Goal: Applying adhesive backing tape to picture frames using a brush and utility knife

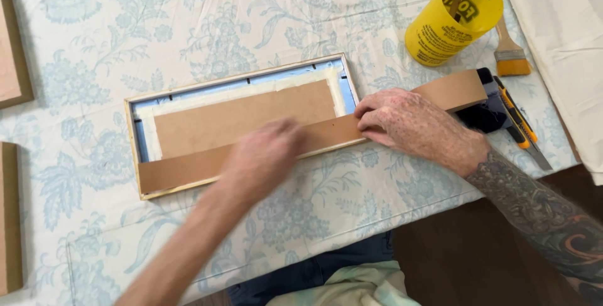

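Observation:
A long narrow picture frame (188,92) lies face down on the flowered cloth, with a brown backing board (239,121) inside it. A strip of brown paper tape (182,168) runs along the frame's near edge and on to a tape dispenser (487,114) at the right. My left hand (264,155), blurred by motion, lies flat on the middle of the strip. My right hand (414,127) presses fingertips onto the tape at the frame's right end.
A yellow tub (449,26) with a stick in it stands at the back right, a paintbrush (510,55) beside it. A yellow utility knife (518,121) lies by the dispenser. Brown boards (9,218) sit at the left edge. The table's near edge runs diagonally below.

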